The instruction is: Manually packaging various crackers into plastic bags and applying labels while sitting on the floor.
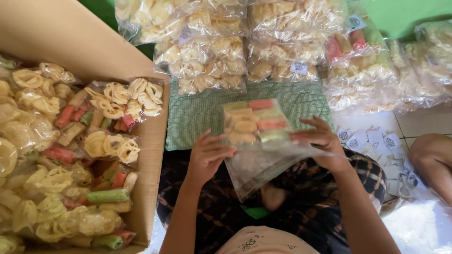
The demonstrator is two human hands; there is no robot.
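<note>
A clear plastic bag [256, 123] with flat yellow, red and green crackers lies in front of me, over a green checked cloth [197, 113]. My left hand [208, 155] grips the bag's left side near its open lower end. My right hand [321, 138] pinches the bag's right edge, fingers spread over the plastic. The empty lower part of the bag [256, 171] hangs over my lap.
A cardboard box [155, 155] at the left holds several filled cracker bags. More sealed bags [245, 51] are piled at the far side and right. Small white paper labels [376, 141] lie scattered at the right. Another person's knee [433, 155] shows at the right edge.
</note>
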